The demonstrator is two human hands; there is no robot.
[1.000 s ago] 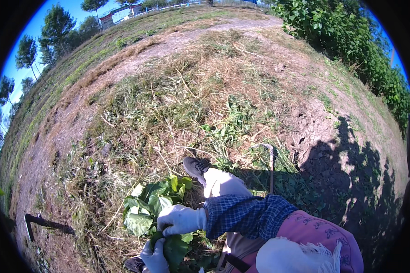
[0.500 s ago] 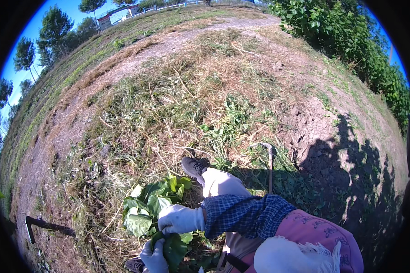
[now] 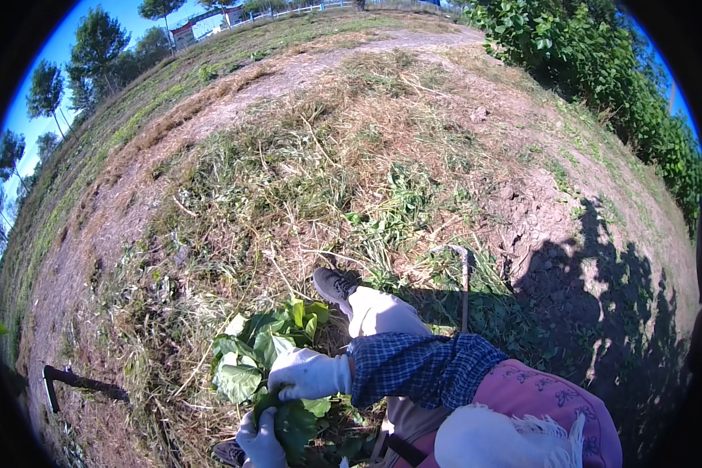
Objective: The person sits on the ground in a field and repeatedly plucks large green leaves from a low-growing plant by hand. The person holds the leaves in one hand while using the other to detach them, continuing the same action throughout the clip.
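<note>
Leaves (image 3: 296,429) sit in gloved hands (image 3: 310,374) (image 3: 262,446) — pink garment (image 3: 511,390) bears dark motifs (image 3: 567,398)

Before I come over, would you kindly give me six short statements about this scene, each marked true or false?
1. The left hand and the right hand both wear white gloves. True.
2. The sleeve nearest the right glove is plain yellow. False: it is blue and checked.
3. Both hands are at the green leaves. True.
4. Only one hooked tool is in view. False: there are two, a left tool and a right tool.
5. The upper shoe is bright red. False: it is dark grey.
6. A dark shadow falls across the ground at the right. True.
</note>
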